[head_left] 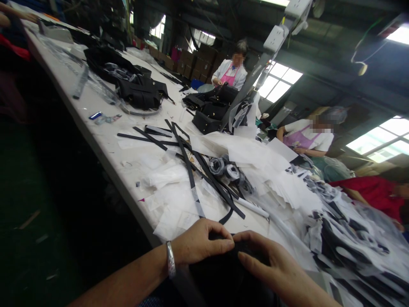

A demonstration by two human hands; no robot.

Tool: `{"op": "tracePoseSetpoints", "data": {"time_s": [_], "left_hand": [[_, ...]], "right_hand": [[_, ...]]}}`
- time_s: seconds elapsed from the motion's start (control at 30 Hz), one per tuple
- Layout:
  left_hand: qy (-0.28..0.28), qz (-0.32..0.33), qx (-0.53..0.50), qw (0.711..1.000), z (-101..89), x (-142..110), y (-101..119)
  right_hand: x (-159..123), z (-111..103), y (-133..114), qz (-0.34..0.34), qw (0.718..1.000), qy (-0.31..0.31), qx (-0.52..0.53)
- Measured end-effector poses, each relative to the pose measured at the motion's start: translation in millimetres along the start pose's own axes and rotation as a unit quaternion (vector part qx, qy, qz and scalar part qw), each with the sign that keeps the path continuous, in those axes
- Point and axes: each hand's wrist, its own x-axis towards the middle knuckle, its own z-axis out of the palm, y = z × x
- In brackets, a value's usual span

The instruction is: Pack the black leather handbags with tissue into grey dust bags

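At the bottom of the view, a dark black bag (220, 277) sits close to my body, its lower part lost in shadow. My left hand (203, 242), with a silver bracelet at the wrist, grips its top edge between thumb and fingers. On the same edge, my right hand (271, 260) is curled round from the other side, fingertips nearly meeting those of my left. Just beyond the hands lie several long black straps (191, 170), crossing one another on the white table (105, 132). Thin white sheets (172, 209) lie beside the straps.
Rolled strips (223, 166) and stacked white paper (271, 170) lie past the straps. Black bags (140, 91) stand farther along the table, near a pair of snips (108, 119). Wrapped black pieces (351, 238) pile up at right. Co-workers (231, 70) work across the table.
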Motion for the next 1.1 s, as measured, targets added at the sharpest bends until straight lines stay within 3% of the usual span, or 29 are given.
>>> {"op": "tracePoseSetpoints", "data": {"time_s": [0.17,0.43,0.77,1.1], "left_hand": [[-0.027,-0.032,-0.026,0.999,-0.3,1,1],[0.002,0.013,-0.016,1.000,6.3,1,4],[-0.032,-0.007,-0.019,0.999,3.7,-1,3],[-0.013,-0.010,0.015,1.000,10.3,0,11]], "right_hand": [[3,6,5,0.023,0.999,0.032,0.007],[3,13,20,0.053,0.996,0.064,0.036],[4,17,3,0.001,0.998,0.049,0.048],[-1,24,2,0.027,0.991,0.085,0.097]]}}
